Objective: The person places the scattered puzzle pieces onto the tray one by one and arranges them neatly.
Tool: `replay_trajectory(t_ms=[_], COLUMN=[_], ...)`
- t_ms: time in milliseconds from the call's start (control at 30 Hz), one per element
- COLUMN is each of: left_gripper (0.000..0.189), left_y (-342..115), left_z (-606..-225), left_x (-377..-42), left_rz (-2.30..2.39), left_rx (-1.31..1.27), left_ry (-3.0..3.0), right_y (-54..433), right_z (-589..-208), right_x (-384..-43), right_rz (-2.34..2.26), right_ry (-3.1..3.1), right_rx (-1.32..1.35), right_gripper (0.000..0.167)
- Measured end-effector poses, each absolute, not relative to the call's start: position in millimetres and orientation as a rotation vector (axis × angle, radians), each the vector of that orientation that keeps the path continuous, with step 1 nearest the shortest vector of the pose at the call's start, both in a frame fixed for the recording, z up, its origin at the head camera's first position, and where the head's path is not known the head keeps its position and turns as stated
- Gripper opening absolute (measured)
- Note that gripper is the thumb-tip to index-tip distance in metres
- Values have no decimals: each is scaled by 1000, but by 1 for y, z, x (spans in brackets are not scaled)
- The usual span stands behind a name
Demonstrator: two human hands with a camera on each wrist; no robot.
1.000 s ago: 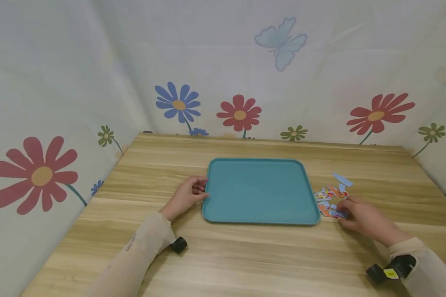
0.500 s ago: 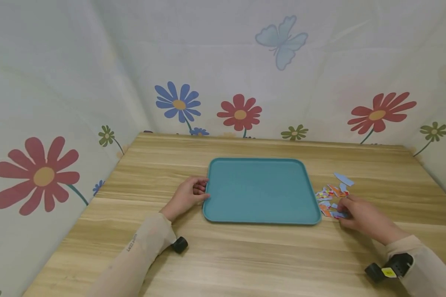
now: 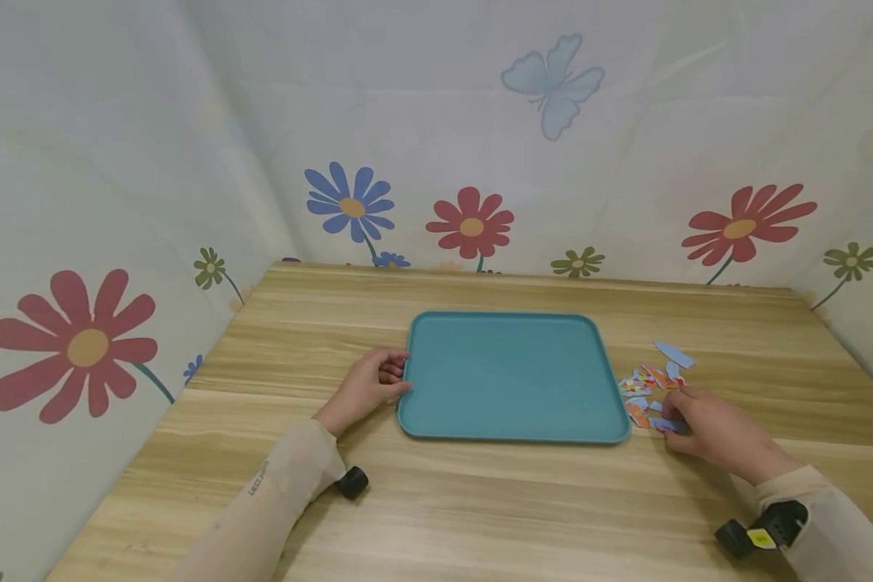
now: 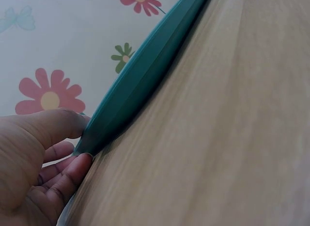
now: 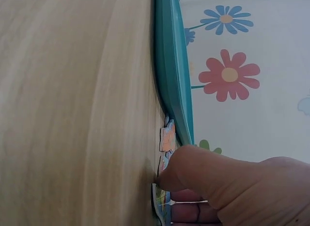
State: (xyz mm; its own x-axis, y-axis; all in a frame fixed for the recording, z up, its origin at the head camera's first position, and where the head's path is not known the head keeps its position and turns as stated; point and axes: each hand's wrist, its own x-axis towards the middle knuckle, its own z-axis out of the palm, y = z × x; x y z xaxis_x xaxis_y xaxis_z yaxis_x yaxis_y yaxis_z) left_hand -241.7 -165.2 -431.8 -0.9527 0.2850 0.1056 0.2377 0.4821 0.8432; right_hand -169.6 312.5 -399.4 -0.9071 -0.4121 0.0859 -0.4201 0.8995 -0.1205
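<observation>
A shallow teal tray (image 3: 509, 376) lies flat on the wooden table. At its left edge, my left hand (image 3: 367, 384) grips the rim; the left wrist view shows the thumb (image 4: 63, 126) over the rim and fingertips (image 4: 80, 163) at its underside. Small flat cut pieces (image 3: 636, 384) in blue, orange and mixed colours lie heaped beside the tray's right edge. Over their near side, my right hand (image 3: 720, 428) has its thumb and fingers curled, pinching a light-blue printed piece (image 3: 667, 424). In the right wrist view that printed piece (image 5: 159, 201) shows beside the thumb, partly hidden by it.
A longer blue piece (image 3: 673, 354) lies apart, behind the heap. Pale cloth walls (image 3: 407, 97) with printed flowers and a butterfly enclose the table (image 3: 495, 509) at the back and sides. Each wrist carries a black strapped-on camera, such as the right one (image 3: 760, 529).
My right hand stays at the heap, its fingertips shifting very slightly with the blue piece. The left hand and tray hold still; the head view drifts a little.
</observation>
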Motion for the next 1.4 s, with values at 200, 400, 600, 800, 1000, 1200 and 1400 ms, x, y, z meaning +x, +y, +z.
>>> replay_trajectory(t_ms=[200, 400, 600, 800, 1000, 1200, 1400], left_gripper=[50, 49, 49, 48, 49, 48, 49], left_y=[-166, -166, -166, -167, -167, -168, -167], left_z=[-433, -435, -435, -435, -437, -438, -437], left_x=[-241, -241, -242, -243, -244, -243, -243], left_rz=[1490, 1475, 1488, 1489, 1489, 1479, 1493], left_rx=[485, 479, 488, 520, 503, 516, 528], left_ry=[2668, 2672, 2667, 2676, 2668, 2678, 2667], right_y=[312, 316, 317, 312, 303, 289, 276], right_z=[-399, -397, -385, -368, -350, -337, -330], right_x=[-167, -168, -172, -182, -191, -202, -212], right_rz=[177, 184, 199, 227, 246, 251, 296], right_ry=[-3019, -3054, -3077, -3082, -3062, -3064, -3033], right_rx=[633, 572, 538, 572, 585, 589, 600], right_gripper=[22, 23, 22, 24, 28, 29, 24])
